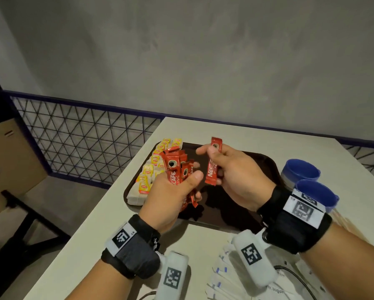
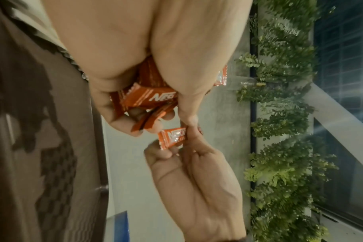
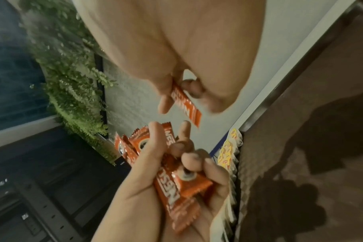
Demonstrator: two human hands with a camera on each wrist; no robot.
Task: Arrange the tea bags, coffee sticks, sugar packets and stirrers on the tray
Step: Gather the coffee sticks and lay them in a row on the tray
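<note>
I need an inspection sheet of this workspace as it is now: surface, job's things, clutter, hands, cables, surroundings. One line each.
Surface: white table with a dark tray on it.
Job's things: tea bags in rows at the tray's left side; coffee sticks bunched in the left hand; one stick in the right hand; white packets on the table near the person.
Clutter: two blue cups right of the tray.
Hands: left hand grips the bunch; right hand pinches the single stick, both above the tray.
Cables: a thin black cable over the packets, lower right.
Surroundings: grey wall, wire mesh railing, cardboard box on the left.
</note>
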